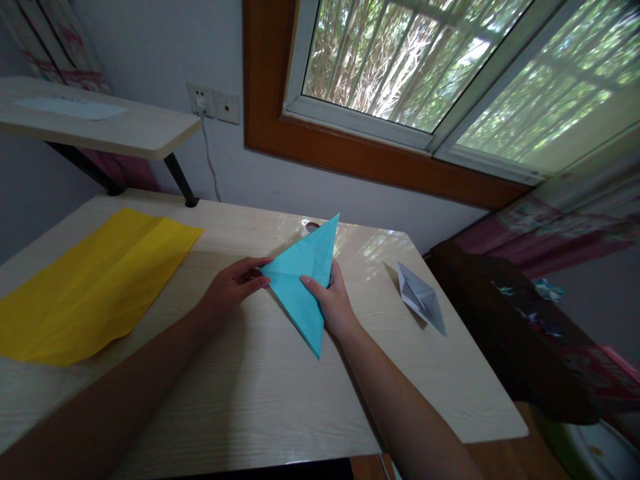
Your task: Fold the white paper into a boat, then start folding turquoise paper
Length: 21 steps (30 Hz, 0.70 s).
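Observation:
A folded sheet of light blue paper (300, 267), roughly triangular with creases across it, is held up over the desk between both hands. My left hand (233, 285) pinches its left corner between thumb and fingers. On the right edge, my right hand (336, 300) grips the paper, the thumb lying on the front face and the other fingers mostly hidden behind it. One point of the paper is directed up toward the window and another down toward me.
Yellow paper (100, 287) lies on the left of the pale wooden desk (280, 413). Near the right edge stands a folded grey-white paper piece (421, 297). A raised shelf (150, 130) on black legs is at the back left. A cable (209, 157) hangs from the wall socket.

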Available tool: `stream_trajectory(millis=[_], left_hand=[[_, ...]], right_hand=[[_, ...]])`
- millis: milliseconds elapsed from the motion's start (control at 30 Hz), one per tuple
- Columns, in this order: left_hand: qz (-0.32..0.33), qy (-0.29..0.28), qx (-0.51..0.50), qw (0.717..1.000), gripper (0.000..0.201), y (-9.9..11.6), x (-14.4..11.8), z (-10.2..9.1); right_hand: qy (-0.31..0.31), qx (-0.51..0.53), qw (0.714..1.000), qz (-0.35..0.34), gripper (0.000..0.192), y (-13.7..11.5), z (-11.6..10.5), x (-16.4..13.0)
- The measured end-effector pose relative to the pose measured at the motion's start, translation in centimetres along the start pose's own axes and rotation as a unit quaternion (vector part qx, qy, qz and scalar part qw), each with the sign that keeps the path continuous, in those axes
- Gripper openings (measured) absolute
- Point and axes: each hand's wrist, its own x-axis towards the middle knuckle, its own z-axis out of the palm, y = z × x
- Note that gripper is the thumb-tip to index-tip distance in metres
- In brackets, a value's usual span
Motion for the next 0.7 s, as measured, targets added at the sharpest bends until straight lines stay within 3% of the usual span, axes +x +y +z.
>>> stream_trajectory(millis=[200,700], left_hand=[[-0.016,0.026,-0.032,0.999,0.051,-0.30,0.27,0.26],[0.002,0.044,-0.022,0.999,0.035,-0.91,0.37,0.21]], right_hand=[[0.012,-0.004,1.000,-0.012,0.060,-0.01,0.06,-0.03],[0.014,-0.044,0.998,-0.034,0.064,-0.20,0.07,-0.18]])
